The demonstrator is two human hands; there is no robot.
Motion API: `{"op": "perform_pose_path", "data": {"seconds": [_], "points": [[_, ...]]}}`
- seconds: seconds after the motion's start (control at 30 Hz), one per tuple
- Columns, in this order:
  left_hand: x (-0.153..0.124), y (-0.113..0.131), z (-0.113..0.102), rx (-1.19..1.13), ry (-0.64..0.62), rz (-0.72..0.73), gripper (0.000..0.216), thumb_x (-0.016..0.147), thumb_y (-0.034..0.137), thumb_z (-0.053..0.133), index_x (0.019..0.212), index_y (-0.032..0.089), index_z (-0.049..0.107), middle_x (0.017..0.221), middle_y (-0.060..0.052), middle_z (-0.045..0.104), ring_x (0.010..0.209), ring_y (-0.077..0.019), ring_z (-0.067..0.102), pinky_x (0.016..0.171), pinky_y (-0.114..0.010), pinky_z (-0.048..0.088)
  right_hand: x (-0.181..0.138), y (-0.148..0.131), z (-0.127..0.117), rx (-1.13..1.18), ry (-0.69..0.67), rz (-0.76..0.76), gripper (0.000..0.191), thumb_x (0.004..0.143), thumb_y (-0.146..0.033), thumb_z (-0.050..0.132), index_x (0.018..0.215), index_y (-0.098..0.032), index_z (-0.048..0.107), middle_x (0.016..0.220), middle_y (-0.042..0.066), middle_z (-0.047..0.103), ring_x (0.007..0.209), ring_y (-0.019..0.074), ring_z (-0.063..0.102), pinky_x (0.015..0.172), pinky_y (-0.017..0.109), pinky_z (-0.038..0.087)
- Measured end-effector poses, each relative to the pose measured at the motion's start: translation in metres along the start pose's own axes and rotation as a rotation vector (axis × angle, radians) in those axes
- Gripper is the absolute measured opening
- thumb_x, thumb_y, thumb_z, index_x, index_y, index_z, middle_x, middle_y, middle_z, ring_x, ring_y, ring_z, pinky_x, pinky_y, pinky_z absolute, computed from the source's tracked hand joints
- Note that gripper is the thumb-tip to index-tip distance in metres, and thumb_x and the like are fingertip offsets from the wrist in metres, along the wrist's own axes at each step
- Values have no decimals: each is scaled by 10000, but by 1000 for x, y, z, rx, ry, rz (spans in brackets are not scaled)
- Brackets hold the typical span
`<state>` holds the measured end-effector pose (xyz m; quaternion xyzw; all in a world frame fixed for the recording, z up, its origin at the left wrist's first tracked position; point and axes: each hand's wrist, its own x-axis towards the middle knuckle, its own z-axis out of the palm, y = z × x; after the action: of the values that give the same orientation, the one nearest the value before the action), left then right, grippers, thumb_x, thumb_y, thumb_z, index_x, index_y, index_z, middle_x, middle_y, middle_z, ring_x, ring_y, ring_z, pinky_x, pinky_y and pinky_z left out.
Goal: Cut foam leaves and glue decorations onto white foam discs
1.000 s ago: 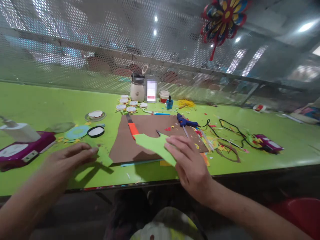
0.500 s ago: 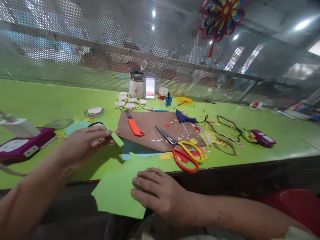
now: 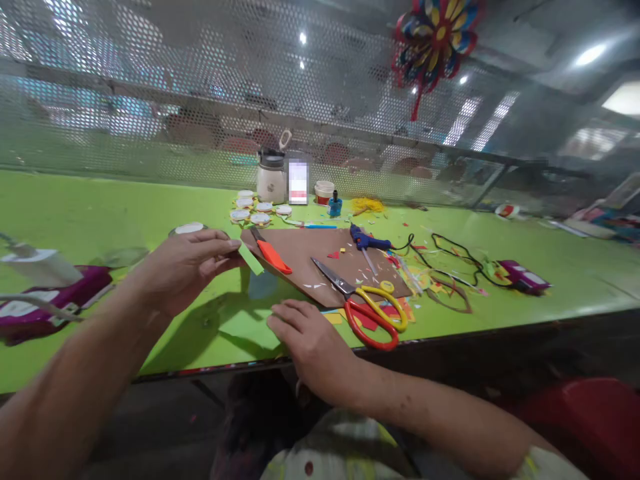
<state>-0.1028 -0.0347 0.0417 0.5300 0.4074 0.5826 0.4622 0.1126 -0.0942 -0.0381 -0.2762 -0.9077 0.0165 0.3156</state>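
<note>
My left hand (image 3: 183,270) pinches a small light-green paper strip (image 3: 251,259) between thumb and fingers. Its fingertips are at the left edge of a brown board (image 3: 305,250), whose near-left edge looks raised. Below that edge a piece of blue-grey paper (image 3: 263,285) shows. My right hand (image 3: 313,347) is closed on the right side of a larger green paper sheet (image 3: 250,330) at the table's front edge; its thumb is hidden. On the board lie a utility knife (image 3: 274,257) with an orange handle, scissors (image 3: 360,300) with red and yellow handles, and a blue glue gun (image 3: 369,239).
Paper scraps (image 3: 445,287) and a black cord (image 3: 463,247) lie right of the board. Purple power strips (image 3: 525,277) stand on both sides. Round white pieces (image 3: 260,218), a bottle (image 3: 271,180), a phone (image 3: 299,181) and a blue glue bottle (image 3: 335,203) are behind. A red stool (image 3: 585,427) is at right.
My right hand has moved the green sheet away from me, onto the table near the board. My left hand has shifted right with the strip to the board's edge, which now looks lifted.
</note>
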Motion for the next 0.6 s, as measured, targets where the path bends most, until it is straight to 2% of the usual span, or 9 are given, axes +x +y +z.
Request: {"op": "perform_pose_path", "data": {"seconds": [0.1, 0.23, 0.37, 0.47, 0.53, 0.6], "points": [[2, -8, -8, 21, -27, 28, 82, 592, 148, 783, 622, 128, 709, 718, -18, 607, 713, -130, 583, 687, -259, 574, 8, -2, 3, -88, -140, 133, 390, 818, -5, 450, 1184, -78, 561, 1248, 163, 578, 1168, 272, 458, 985, 434, 433], [-3, -10, -11, 14, -10, 25, 116, 581, 174, 805, 618, 134, 703, 716, -14, 595, 716, -134, 588, 677, -261, 571, 12, -7, -2, -127, -234, 142, 392, 797, -49, 505, 1188, -47, 542, 1235, 179, 559, 1140, 291, 443, 957, 434, 429], [-19, -11, -15, 53, 15, -103, 184, 646, 281, 768, 585, 156, 647, 679, -18, 605, 721, -157, 601, 672, -282, 557, 10, -7, -3, -142, -229, 139, 309, 850, -75, 466, 1144, -52, 559, 1171, 172, 570, 1070, 275, 463, 929, 408, 431], [-30, -11, -17, 135, 61, -87, 157, 588, 269, 776, 586, 181, 647, 711, -9, 603, 771, -182, 612, 742, -305, 555, 17, -7, 1, -172, -226, 118, 262, 812, -52, 483, 1053, -47, 588, 1082, 176, 586, 1000, 275, 481, 892, 407, 444], [-33, -8, -17, 170, 156, -175, 214, 580, 331, 757, 529, 204, 593, 672, -4, 591, 798, -212, 627, 719, -303, 558, 22, -7, 7, -200, -223, 83, 238, 783, -56, 507, 1002, -44, 599, 1011, 176, 595, 959, 279, 497, 865, 418, 457], [-33, -5, -18, 190, 194, -244, 254, 545, 362, 763, 500, 214, 561, 651, -4, 591, 829, -230, 633, 728, -307, 558, 23, -7, 15, -236, -203, 55, 198, 789, -88, 523, 964, -46, 607, 943, 167, 604, 912, 278, 520, 844, 433, 472]]}}
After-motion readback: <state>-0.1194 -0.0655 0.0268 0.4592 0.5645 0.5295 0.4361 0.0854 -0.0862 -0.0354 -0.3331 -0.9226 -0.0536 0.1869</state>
